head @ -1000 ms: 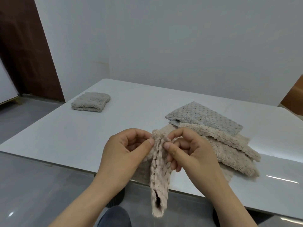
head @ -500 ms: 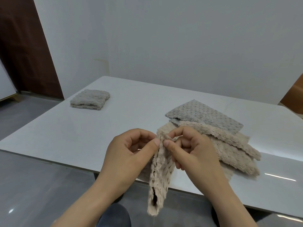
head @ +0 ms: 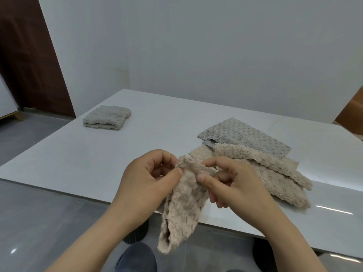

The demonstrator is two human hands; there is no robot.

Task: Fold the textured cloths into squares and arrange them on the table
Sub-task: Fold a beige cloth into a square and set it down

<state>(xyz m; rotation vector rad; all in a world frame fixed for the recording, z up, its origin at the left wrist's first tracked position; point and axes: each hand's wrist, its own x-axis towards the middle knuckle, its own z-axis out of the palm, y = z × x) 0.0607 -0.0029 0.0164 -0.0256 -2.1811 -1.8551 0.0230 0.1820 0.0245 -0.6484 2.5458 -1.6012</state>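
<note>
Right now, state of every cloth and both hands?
held beige cloth: lifted by its top edge, hanging past the table front edge, not yet square
left hand: thumb and fingers pinch the cloth's top edge
right hand: pinches the same edge
folded gray cloth: folded, lying far left on the table
gray dotted cloth: flat, near edge under the beige pile
beige cloth pile: overlapping, unfolded
</note>
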